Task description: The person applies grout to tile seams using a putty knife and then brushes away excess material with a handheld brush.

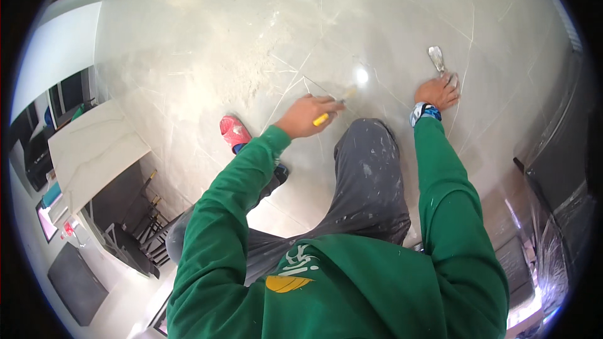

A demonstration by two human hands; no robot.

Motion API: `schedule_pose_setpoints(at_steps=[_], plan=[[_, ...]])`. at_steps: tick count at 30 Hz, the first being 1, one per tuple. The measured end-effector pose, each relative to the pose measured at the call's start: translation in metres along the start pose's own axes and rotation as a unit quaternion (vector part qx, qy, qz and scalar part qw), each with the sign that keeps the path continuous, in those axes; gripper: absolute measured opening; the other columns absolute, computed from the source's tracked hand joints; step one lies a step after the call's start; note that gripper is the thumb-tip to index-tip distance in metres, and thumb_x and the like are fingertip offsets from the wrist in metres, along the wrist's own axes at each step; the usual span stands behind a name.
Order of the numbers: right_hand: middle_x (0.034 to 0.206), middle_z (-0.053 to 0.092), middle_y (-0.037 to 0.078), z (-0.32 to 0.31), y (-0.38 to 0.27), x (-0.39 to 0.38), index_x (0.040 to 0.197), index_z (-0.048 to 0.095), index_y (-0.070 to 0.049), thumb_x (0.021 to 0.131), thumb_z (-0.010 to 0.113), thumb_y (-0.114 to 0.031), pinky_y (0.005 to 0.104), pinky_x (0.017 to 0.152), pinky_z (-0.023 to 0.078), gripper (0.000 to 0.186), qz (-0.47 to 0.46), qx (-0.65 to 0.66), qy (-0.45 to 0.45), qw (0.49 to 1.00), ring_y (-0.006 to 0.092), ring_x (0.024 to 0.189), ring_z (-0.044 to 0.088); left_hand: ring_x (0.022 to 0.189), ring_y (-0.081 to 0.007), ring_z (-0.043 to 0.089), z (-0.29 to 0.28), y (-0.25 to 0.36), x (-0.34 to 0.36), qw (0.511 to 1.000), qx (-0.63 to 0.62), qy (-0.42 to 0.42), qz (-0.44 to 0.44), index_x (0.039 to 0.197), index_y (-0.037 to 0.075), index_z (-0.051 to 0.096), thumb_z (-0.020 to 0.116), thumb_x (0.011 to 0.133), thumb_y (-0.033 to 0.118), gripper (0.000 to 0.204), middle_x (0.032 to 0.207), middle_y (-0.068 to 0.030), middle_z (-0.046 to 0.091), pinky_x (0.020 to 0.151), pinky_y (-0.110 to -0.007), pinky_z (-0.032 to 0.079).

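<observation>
My left hand (309, 116) is closed around a slim tool with a yellow handle (321, 119), just above the grey marbled floor. The tool's far end is pale and blurred, so I cannot make out whether it is a brush or a blade. Farther right, my right hand (438, 92) rests on the floor with its fingers apart, a patterned band at the wrist. A silvery, spatula-shaped thing (436, 58) lies just beyond it. Its narrow end reaches the fingers, where the contact is hard to see.
Pale dusty smears mark the veined floor (232, 69). A red slipper (234, 130) is on my left foot, and my dusty grey knee (370, 150) is between my arms. A marble-topped table (94, 144) stands left; plastic-wrapped dark furniture (559, 169) is at right.
</observation>
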State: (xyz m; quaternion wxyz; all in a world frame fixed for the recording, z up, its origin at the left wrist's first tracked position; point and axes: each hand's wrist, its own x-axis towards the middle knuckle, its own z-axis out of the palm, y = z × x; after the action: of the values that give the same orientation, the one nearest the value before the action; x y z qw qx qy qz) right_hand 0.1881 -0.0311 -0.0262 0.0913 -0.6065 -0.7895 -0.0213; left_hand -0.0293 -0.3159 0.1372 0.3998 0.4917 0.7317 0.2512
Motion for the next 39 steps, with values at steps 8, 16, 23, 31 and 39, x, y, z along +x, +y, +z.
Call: schedule_pose_setpoints(at_steps=[8, 16, 23, 31, 39], plan=[[0.149, 0.045, 0.009, 0.005, -0.014, -0.003, 0.132, 0.055, -0.013, 0.094, 0.056, -0.020, 0.0590, 0.115, 0.026, 0.039, -0.017, -0.002, 0.020, 1.000, 0.0310, 0.140, 0.036, 0.108, -0.0340, 0.068, -0.056, -0.080, 0.024, 0.909, -0.049, 0.383, -0.156, 0.116, 0.003, 0.068, 0.062, 0.093, 0.011, 0.025, 0.114, -0.0198, 0.071, 0.094, -0.038, 0.052], [0.148, 0.045, 0.007, -0.006, -0.020, 0.000, 0.133, 0.055, -0.015, 0.095, 0.057, -0.021, 0.0597, 0.115, 0.027, 0.039, -0.016, -0.004, 0.009, 1.000, 0.0303, 0.141, 0.036, 0.090, -0.0284, 0.071, -0.039, -0.078, 0.069, 0.935, -0.081, 0.326, -0.111, 0.108, 0.004, 0.070, 0.061, 0.090, 0.012, 0.021, 0.097, -0.0152, 0.073, 0.082, -0.037, 0.054], [0.149, 0.044, 0.007, 0.001, 0.005, -0.001, 0.134, 0.055, -0.016, 0.095, 0.055, -0.022, 0.0588, 0.116, 0.026, 0.039, 0.008, -0.040, -0.005, 0.999, 0.0293, 0.142, 0.035, 0.106, -0.0309, 0.068, -0.007, -0.019, 0.115, 0.982, -0.091, 0.165, 0.028, 0.114, 0.005, 0.070, 0.064, 0.088, 0.011, 0.028, 0.113, -0.0169, 0.072, 0.094, -0.036, 0.051], [0.149, 0.044, 0.007, -0.005, -0.022, -0.002, 0.135, 0.055, -0.017, 0.097, 0.053, -0.022, 0.0581, 0.116, 0.026, 0.038, -0.012, -0.008, 0.005, 1.000, 0.0299, 0.141, 0.036, 0.080, -0.0140, 0.067, -0.104, -0.120, 0.094, 0.909, -0.105, 0.368, -0.167, 0.108, 0.002, 0.071, 0.056, 0.094, 0.006, 0.021, 0.096, -0.0065, 0.072, 0.072, -0.027, 0.055], [0.149, 0.043, 0.008, -0.001, 0.006, 0.003, 0.137, 0.053, -0.015, 0.097, 0.052, -0.022, 0.0588, 0.117, 0.024, 0.041, -0.003, -0.038, -0.001, 0.999, 0.0306, 0.142, 0.036, 0.098, -0.0172, 0.068, 0.007, 0.000, 0.157, 0.985, -0.145, 0.072, 0.052, 0.110, 0.007, 0.072, 0.066, 0.089, 0.008, 0.021, 0.104, -0.0098, 0.074, 0.088, -0.033, 0.053]])
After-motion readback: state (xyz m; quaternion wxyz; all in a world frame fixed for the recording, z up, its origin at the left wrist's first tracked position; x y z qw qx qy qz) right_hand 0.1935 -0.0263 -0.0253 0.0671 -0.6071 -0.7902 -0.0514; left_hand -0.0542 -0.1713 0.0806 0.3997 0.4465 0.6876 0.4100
